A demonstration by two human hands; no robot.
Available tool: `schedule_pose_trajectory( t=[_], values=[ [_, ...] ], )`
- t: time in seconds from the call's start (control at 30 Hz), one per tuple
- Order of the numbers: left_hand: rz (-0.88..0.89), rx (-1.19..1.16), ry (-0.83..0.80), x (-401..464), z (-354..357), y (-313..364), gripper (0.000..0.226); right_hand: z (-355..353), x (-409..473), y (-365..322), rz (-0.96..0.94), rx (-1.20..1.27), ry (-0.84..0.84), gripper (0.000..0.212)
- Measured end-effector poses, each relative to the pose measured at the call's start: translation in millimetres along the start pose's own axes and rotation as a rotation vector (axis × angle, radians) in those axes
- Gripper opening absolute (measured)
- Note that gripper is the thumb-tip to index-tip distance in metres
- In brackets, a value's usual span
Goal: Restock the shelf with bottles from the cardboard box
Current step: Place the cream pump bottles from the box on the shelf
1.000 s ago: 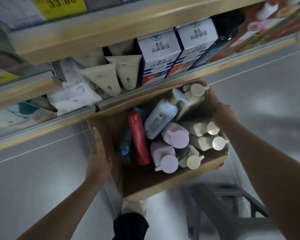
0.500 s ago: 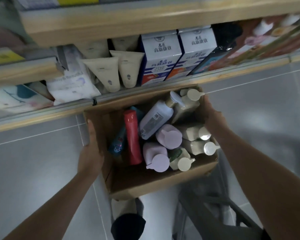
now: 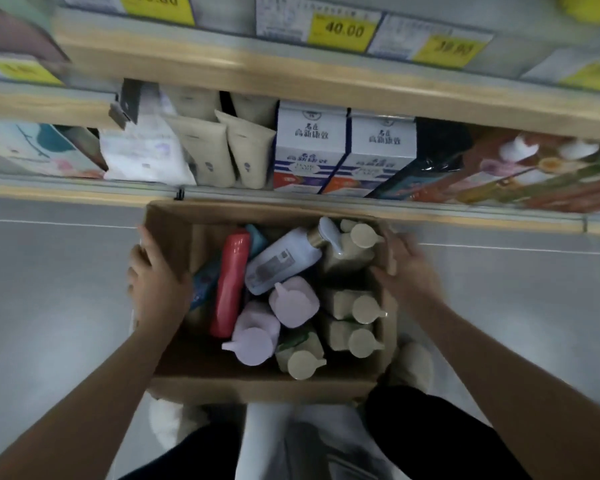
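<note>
An open cardboard box (image 3: 257, 389) sits low in front of the bottom shelf (image 3: 291, 199). Lying inside are a red bottle (image 3: 231, 282), a white pump bottle (image 3: 281, 261), two lilac bottles (image 3: 293, 301), several beige bottles (image 3: 355, 308) and a teal tube (image 3: 207, 278). My left hand (image 3: 156, 282) grips the box's left wall. My right hand (image 3: 407, 268), blurred by motion, holds the right wall with its thumb inside the rim.
The bottom shelf carries beige tubes (image 3: 222, 154), blue-and-white cartons (image 3: 309, 147), a white pack (image 3: 142, 157) and colourful boxes (image 3: 516, 171). Yellow price tags (image 3: 342, 29) line the shelf above. My pale shoes (image 3: 413, 365) and dark trouser legs are behind the box on grey floor tiles.
The box has turned square to the shelf and dropped lower between my legs. Both hands stayed on its side walls. The grey frame at lower right has left the view.
</note>
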State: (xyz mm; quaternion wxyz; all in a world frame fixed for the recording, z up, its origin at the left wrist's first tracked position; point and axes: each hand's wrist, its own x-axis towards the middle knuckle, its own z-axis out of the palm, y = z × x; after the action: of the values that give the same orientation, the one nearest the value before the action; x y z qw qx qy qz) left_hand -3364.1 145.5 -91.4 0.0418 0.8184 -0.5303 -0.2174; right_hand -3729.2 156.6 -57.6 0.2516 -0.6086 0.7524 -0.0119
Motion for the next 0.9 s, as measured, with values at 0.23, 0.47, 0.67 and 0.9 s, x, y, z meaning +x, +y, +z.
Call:
schedule_pose_trajectory(
  t=[0.23, 0.47, 0.67, 0.9],
  values=[
    [-0.025, 0.017, 0.141, 17.2, 7.0, 25.6, 0.094, -10.6, 46.9, -5.9, -0.513, -0.125, 0.084, 0.052],
    [0.309, -0.130, 0.070, 25.0, 7.8, 76.5, 0.080, 1.5, 64.3, -8.0, -0.513, -0.160, -0.067, 0.050],
    [0.600, -0.282, -0.024, 3.8, 13.8, 117.3, 0.065, -1.0, 58.9, -12.7, -0.456, -0.124, -0.139, 0.052],
    [0.728, -0.289, -0.105, -30.1, -8.7, 130.2, 0.063, -32.8, 27.8, -29.2, -0.459, -0.124, -0.133, 0.051]
  ],
)
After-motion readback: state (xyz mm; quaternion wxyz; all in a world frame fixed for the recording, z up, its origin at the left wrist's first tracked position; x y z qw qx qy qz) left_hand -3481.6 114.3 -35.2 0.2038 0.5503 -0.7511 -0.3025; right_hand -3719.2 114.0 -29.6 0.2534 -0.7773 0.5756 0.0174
